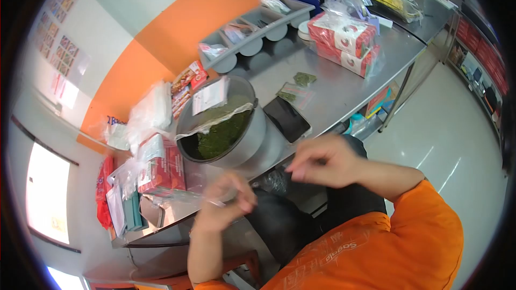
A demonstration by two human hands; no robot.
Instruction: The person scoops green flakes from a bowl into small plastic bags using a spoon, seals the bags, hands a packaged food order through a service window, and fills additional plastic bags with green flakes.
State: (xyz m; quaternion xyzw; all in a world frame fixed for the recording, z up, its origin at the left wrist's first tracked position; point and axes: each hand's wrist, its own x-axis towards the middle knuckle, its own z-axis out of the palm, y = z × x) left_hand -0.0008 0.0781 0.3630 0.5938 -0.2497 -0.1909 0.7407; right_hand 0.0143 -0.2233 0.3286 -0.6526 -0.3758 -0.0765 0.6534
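pot [257, 142] lies just far of left hand [227, 210], farther from right hand [334, 162]; fingers [300, 168] curl, cannot tell grip through blur.

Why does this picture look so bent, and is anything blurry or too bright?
Head view: strong wide-angle curving, with black corners; head view: left hand and right hand smeared, probably by motion; head view: larger bright window washed nearly white, glare streaks on the floor.

Both hands [230, 196] [324, 162] seem curled near the pot [251, 140].
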